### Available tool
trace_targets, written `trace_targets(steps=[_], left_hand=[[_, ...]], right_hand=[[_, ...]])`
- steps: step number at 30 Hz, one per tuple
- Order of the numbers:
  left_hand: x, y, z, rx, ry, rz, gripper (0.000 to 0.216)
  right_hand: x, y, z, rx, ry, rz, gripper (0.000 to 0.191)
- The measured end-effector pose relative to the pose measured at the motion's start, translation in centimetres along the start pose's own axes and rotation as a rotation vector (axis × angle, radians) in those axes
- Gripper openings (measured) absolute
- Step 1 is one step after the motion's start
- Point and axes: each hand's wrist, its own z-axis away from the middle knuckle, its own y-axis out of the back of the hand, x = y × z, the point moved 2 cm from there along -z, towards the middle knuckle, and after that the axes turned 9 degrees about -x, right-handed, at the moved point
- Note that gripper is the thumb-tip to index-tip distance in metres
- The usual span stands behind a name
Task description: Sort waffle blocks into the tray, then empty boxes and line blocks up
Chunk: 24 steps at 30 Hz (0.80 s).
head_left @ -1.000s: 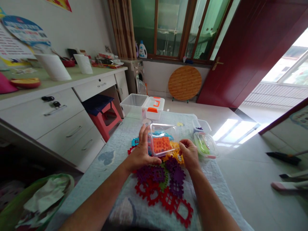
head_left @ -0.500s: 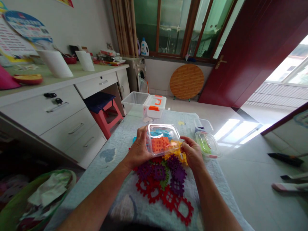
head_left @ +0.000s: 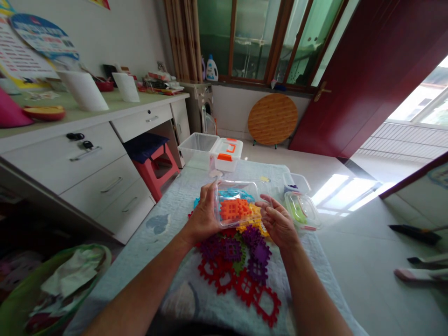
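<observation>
My left hand (head_left: 205, 212) is wrapped round the left side of a clear plastic box (head_left: 258, 189), tilted above the table. Orange gear blocks (head_left: 233, 210) and blue blocks (head_left: 238, 193) show through its clear wall. At the box's right side my right hand (head_left: 279, 221) has its thumb and fingers pinched together; what they hold, if anything, is too clear or small to make out. Yellow blocks (head_left: 257, 226) lie just below that hand. Nearer to me are purple gear blocks (head_left: 259, 252), a green piece (head_left: 241, 261) and red gear blocks (head_left: 247, 287).
The cloth-covered table (head_left: 157, 252) bears an open clear bin (head_left: 198, 144), a lidded box with orange clips (head_left: 227, 156), a small clear tub (head_left: 297, 182) and a clear lidded box with green inside (head_left: 303, 210). A red stool (head_left: 157, 170) and a basket (head_left: 101, 261) stand at left.
My right hand has drawn slightly off the box's right edge and turned, with its fingers lifted. The left hand keeps its hold on the box.
</observation>
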Motion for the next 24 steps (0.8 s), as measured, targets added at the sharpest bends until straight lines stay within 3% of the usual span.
trace_targets(steps=[5,13,24], left_hand=[[-0.1,-0.1,0.0,0.006,0.021,0.034,0.110],[-0.8,-1.5,0.3,0.078,0.040,0.046,0.114],[-0.4,-2.9,-0.2,0.207,0.029,-0.011,0.109]], right_hand=[[0.6,-0.4,-0.1,-0.018,0.017,0.014,0.034],[0.9,-0.8,-0.1,0.063,0.034,-0.018,0.028],[3.1,-2.8,0.5,-0.072,-0.078,0.017,0.028]])
